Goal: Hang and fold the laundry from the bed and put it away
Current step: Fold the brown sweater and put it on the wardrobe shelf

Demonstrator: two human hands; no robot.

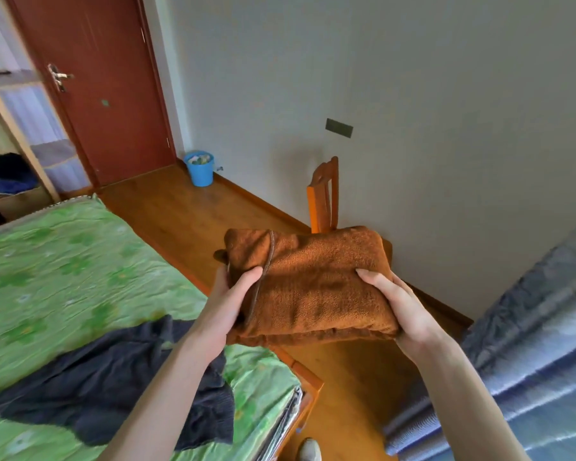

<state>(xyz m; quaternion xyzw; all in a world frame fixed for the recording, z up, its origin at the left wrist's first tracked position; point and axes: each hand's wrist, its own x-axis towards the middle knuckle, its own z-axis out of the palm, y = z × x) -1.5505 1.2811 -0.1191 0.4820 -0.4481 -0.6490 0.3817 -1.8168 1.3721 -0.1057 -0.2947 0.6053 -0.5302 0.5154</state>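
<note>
Head view: both hands clamped on folded brown towel, held in the air past the bed corner; left hand at its left end, right hand at its right. Dark garment lay unfolded on bed. Judged step: folding done, putting away pending; next move likely carrying it to shelf unit by door

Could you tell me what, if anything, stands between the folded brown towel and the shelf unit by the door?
The bed does: the shelf unit stands beyond its far end, left of the door. The left hand and right hand hold the brown towel above the floor beside it.
</note>
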